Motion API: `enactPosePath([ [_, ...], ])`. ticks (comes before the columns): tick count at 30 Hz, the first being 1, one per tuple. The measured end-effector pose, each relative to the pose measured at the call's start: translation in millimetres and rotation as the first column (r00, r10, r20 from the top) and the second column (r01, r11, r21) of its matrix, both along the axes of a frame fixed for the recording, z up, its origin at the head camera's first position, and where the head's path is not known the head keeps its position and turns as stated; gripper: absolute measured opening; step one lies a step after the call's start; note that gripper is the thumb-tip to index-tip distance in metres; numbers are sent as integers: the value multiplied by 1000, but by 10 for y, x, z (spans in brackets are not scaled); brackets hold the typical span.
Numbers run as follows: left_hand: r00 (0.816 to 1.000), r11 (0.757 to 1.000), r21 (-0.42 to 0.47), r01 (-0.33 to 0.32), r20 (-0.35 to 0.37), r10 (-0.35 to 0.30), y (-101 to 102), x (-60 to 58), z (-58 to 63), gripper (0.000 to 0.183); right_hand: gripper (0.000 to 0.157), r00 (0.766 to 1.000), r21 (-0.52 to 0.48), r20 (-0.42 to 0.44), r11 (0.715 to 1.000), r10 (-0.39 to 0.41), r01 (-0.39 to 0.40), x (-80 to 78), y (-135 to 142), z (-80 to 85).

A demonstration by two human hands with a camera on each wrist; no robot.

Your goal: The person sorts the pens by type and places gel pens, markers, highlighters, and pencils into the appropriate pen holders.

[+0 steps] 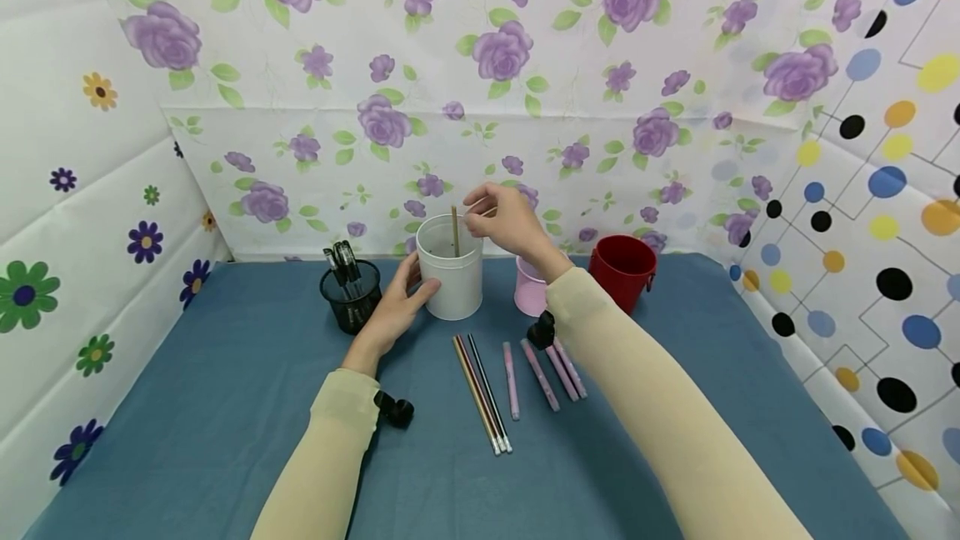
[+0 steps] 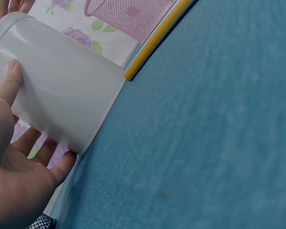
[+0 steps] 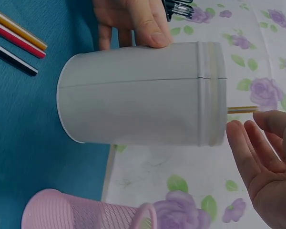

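A tall white cylindrical container (image 1: pixel 450 290) stands upright at the back of the table. My left hand (image 1: pixel 393 307) holds it from the left, thumb on the front wall and fingers round the side. One gold-coloured pencil (image 1: pixel 455 232) stands in the container, its upper end above the rim. Just right of that pencil is my right hand (image 1: pixel 510 219), with thumb and fingers apart. In the right wrist view the thumb tip lies right at the pencil's end (image 3: pixel 248 109). Several pencils (image 1: pixel 483 394) lie side by side on the cloth in front of the container.
Several pink pens (image 1: pixel 542 375) lie right of the pencils, partly under the right forearm. A black mesh holder (image 1: pixel 348 315) with black pens stands at left. Right of the container are a pink mesh cup (image 1: pixel 531 297) and a red bucket (image 1: pixel 618 273). Patterned cloth walls surround the table.
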State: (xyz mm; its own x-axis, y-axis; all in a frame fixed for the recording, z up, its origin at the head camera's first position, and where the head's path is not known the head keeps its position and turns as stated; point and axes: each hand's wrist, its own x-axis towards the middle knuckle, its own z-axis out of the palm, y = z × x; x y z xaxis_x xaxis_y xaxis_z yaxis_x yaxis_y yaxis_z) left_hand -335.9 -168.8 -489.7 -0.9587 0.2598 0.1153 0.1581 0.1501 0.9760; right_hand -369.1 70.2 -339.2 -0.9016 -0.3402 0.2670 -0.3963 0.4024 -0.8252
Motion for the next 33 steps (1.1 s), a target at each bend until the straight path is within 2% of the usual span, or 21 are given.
enactPosePath([
  [6,1000,1000,0,4,-7,-4,16,-4,1,77,19,990,86,-138,995,-36,48,145,164,82],
  [11,1000,1000,0,10,0,-10,3,-1,14,77,21,981,183,-193,981,-25,61,363,317,101],
  [20,1000,1000,2,8,13,-8,-29,-12,-16,78,19,982,313,-183,950,53,7,837,401,-83],
  [28,1000,1000,-4,5,4,-5,-19,-12,-16,80,20,996,384,-74,923,58,-25,1213,356,-391],
  [33,1000,1000,-6,7,4,-7,-2,-1,11,79,19,994,404,-68,913,88,-53,1351,276,-595],
])
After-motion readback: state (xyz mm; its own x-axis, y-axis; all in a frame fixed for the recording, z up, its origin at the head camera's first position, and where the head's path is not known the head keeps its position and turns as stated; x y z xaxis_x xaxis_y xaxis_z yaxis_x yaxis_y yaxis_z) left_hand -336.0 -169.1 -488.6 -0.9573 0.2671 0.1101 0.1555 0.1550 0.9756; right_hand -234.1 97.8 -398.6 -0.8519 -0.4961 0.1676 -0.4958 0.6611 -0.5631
